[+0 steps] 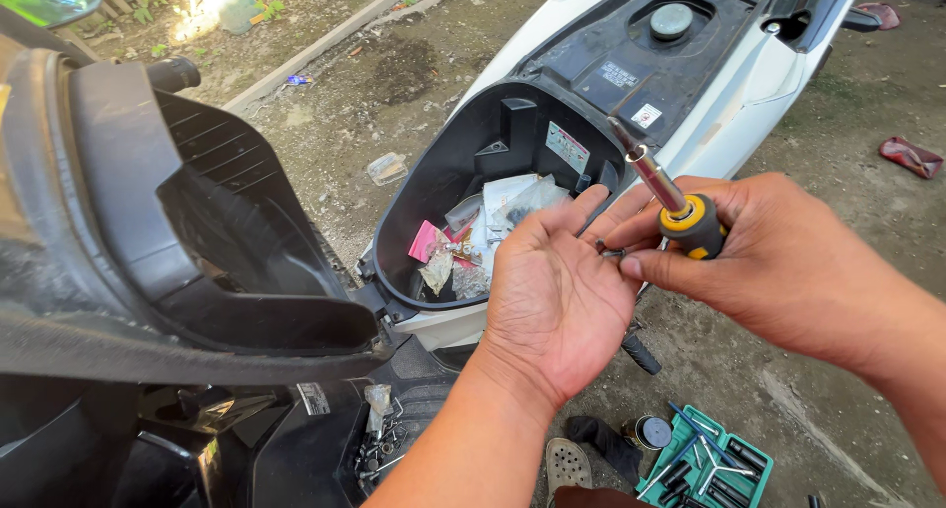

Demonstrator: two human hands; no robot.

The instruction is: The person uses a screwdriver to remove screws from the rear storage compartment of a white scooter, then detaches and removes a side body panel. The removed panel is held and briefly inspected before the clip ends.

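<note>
My right hand grips a screwdriver with a yellow and black handle, its metal shaft pointing up and left. The thumb and fingertips of that hand also pinch a small screw against my left hand. My left hand is held palm up with fingers spread, just below the screw. Both hands hover over a white scooter whose seat is lifted, showing the black under-seat storage box. Papers and a pink wrapper lie inside the box.
The raised black seat fills the left side. A green tool tray with sockets and wrenches lies on the dirt ground at lower right, next to a small round can. Loose screws rest on the footboard. Red rags lie at right.
</note>
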